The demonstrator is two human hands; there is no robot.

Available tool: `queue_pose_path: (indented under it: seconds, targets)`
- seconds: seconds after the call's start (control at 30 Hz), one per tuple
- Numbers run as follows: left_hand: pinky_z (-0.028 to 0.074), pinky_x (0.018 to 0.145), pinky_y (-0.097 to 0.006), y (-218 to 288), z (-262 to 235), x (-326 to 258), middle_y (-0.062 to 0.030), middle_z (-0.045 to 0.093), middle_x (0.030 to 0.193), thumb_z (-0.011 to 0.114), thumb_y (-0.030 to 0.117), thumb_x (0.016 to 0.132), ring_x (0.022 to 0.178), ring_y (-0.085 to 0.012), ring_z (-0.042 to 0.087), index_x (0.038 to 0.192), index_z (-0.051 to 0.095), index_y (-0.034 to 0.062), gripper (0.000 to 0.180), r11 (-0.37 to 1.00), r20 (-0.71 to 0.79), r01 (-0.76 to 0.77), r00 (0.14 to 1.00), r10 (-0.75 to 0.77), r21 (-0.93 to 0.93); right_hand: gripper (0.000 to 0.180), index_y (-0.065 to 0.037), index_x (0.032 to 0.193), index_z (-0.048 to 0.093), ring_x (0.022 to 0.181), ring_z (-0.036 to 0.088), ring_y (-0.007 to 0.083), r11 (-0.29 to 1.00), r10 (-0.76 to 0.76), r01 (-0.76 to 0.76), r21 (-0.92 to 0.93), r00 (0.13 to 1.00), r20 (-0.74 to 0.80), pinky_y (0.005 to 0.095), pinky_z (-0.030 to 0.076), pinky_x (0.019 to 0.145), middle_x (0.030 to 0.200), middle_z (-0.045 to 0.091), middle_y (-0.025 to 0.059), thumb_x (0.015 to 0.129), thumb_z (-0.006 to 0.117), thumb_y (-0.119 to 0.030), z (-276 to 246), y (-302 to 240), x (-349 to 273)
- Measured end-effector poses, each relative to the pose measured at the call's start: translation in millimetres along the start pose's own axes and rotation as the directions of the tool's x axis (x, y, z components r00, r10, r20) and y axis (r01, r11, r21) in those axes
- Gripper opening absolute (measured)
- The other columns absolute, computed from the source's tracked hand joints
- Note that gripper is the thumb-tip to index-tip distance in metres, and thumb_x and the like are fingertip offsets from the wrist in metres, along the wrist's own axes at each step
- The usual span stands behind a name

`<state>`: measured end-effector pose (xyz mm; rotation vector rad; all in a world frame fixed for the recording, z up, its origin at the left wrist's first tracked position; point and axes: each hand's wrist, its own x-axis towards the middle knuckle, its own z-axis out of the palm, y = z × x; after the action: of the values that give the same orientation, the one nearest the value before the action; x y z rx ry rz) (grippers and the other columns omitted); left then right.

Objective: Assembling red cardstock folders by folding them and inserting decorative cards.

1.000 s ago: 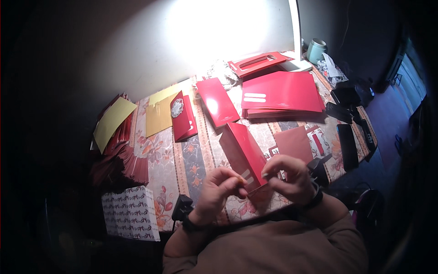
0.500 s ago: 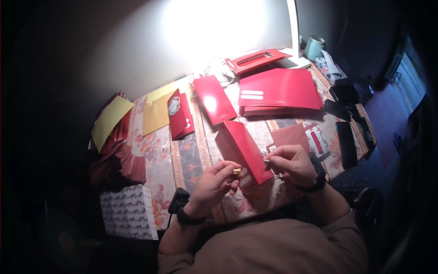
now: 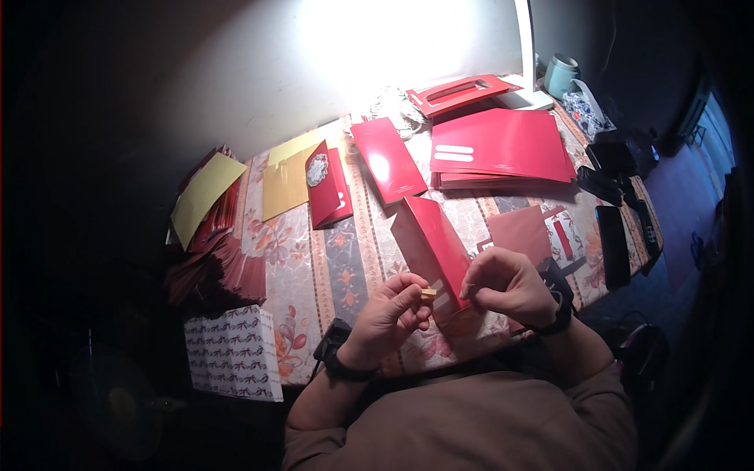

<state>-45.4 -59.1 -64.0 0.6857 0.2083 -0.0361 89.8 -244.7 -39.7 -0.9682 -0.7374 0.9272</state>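
Observation:
My left hand (image 3: 395,314) is closed in a pinch on a small yellow piece (image 3: 429,293) with a flat, blocky shape. Opposite it, the fingers of my right hand (image 3: 509,292) are curled and pressed together, with a thin pale sliver at the tips too small to name. A folded red card (image 3: 441,247) stands partly open on the table just beyond both hands, its lower end between them. Further left is another folded red card (image 3: 332,188) with a silvery round ornament on its front. A flat red card (image 3: 389,159) lies behind the folded one.
A stack of large red cards (image 3: 503,145) lies at the back, near a red cut-out frame (image 3: 458,95) and a white lamp (image 3: 526,96). Yellow sheets (image 3: 284,187) lie to the left. A patterned white box (image 3: 233,353) stands front left; a black phone (image 3: 612,246) lies right.
The whole view has shifted slightly. My right hand has come a little nearer to my left and turned, its knuckles now more toward the camera. The left keeps its pinch on the yellow piece.

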Motion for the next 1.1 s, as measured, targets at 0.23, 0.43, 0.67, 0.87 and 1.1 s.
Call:
queue_pose_path:
  seconds: [0.23, 0.43, 0.67, 0.87, 1.1]
  targets:
    - [0.049, 0.064, -0.026, -1.4, -1.6, -0.5, -0.0047, 0.059, 0.090, 0.059, 0.015, 0.091, 0.074, -0.0114, 0.057, 0.106, 0.050, 0.0074, 0.019, 1.000, 0.079, 0.020, 0.997, -0.018, -0.024, 0.029, 0.001, 0.112, 0.057, 0.084, 0.060, 0.0089, 0.935, -0.029, 0.053, -0.351, 0.997, 0.074, 0.0228, 0.049, 0.074, 0.092, 0.063, 0.0055, 0.085, 0.050, 0.009, 4.9, -0.4, 4.8]
    - [0.050, 0.058, -0.027, 0.5, 14.4, -6.3, -0.0093, 0.058, 0.089, 0.055, 0.013, 0.091, 0.070, -0.0146, 0.056, 0.103, 0.052, 0.0069, 0.013, 0.999, -0.029, -0.001, 1.000, 0.002, 0.051, 0.016, 0.004, 0.103, 0.060, 0.076, 0.062, 0.0106, 0.993, 0.065, -0.073, -0.088, 0.994, -0.091, 0.0223, 0.051, 0.066, 0.087, 0.065, 0.0074, 0.086, 0.059, 0.001, 8.9, -5.8, 3.2]
    - [0.044, 0.053, -0.024, 1.9, 21.8, -5.3, -0.0118, 0.056, 0.089, 0.047, 0.008, 0.089, 0.066, -0.0144, 0.052, 0.098, 0.053, 0.0024, 0.012, 0.998, 0.060, 0.015, 0.998, -0.018, 0.057, 0.013, 0.002, 0.099, 0.061, 0.068, 0.059, 0.0049, 0.981, 0.187, -0.192, -0.043, 0.977, -0.105, 0.0186, 0.047, 0.058, 0.081, 0.065, 0.0037, 0.087, 0.061, -0.005, 0.8, -6.1, 0.8]
    - [0.045, 0.056, -0.024, 12.1, 5.9, -12.5, -0.0049, 0.057, 0.088, 0.051, 0.011, 0.091, 0.068, -0.0110, 0.053, 0.101, 0.053, 0.0040, 0.013, 0.918, -0.077, 0.120, 0.992, -0.098, 0.378, 0.011, 0.000, 0.095, 0.061, 0.071, 0.055, 0.0021, 0.993, 0.027, -0.046, -0.109, 0.985, -0.171, 0.0170, 0.044, 0.059, 0.083, 0.062, 0.0002, 0.085, 0.064, -0.003, -12.0, -2.6, -5.5]
    - [0.050, 0.064, -0.033, -29.0, 24.4, -12.0, -0.0123, 0.055, 0.101, 0.073, 0.027, 0.073, 0.083, -0.0258, 0.059, 0.122, 0.045, 0.0022, 0.061, -0.417, 0.424, -0.203, 0.720, 0.550, 0.886, 0.009, -0.001, 0.093, 0.059, 0.075, 0.054, 0.0033, 0.988, 0.059, -0.084, -0.130, 0.981, -0.184, 0.0186, 0.044, 0.064, 0.085, 0.059, -0.0004, 0.085, 0.063, -0.001, -29.5, 1.7, -9.6]
